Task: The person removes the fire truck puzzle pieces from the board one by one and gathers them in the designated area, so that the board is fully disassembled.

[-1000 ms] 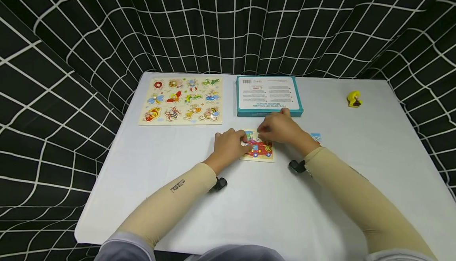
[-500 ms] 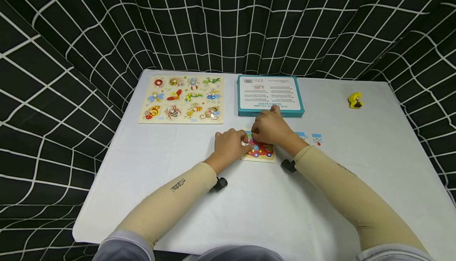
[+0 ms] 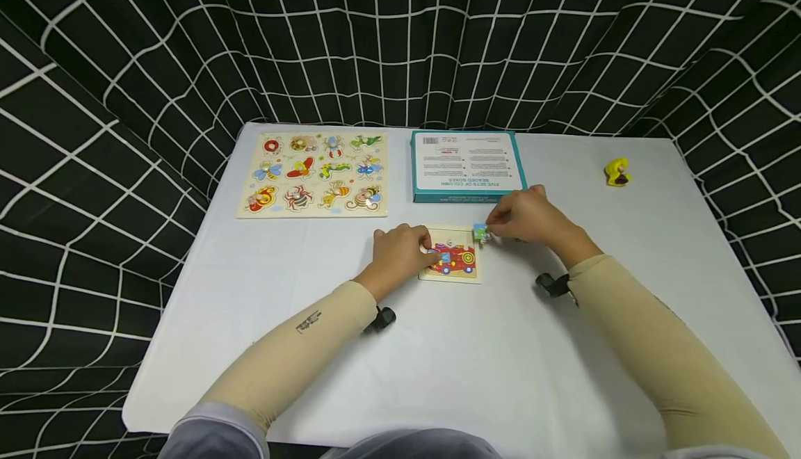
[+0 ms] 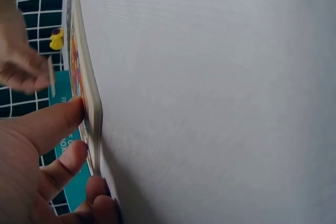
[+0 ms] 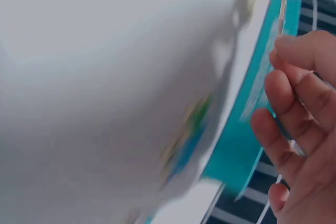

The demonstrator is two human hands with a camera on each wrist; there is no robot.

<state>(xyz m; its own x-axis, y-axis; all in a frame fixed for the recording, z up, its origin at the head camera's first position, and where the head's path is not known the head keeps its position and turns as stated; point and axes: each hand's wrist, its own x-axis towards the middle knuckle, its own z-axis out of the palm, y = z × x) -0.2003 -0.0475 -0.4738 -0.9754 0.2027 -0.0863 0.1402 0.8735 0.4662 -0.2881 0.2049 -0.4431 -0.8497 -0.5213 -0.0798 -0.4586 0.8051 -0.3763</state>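
Note:
A small square jigsaw board [image 3: 450, 279] with a red vehicle picture lies on the white table. My left hand [image 3: 400, 254] grips its left side, thumb on the picture and fingers at the edge, as the left wrist view [image 4: 47, 156] shows. Across the top of the board, a strip of bare pale wood shows. My right hand [image 3: 532, 219] pinches a small green and blue puzzle piece [image 3: 480, 234] between thumb and finger, above the board's upper right corner. Edge-on, that piece [image 4: 51, 76] appears thin in the left wrist view.
Behind the board lies a teal box [image 3: 469, 167] with a white label. A peg puzzle [image 3: 313, 175] of insects lies at the back left, a yellow toy [image 3: 617, 172] at the back right. A blurred coloured piece [image 5: 189, 137] lies on the table below my right hand.
From the upper part of the board my right hand has moved right, lifting off the green and blue puzzle piece. The wood beneath now shows. My left hand stays at the board's left side.

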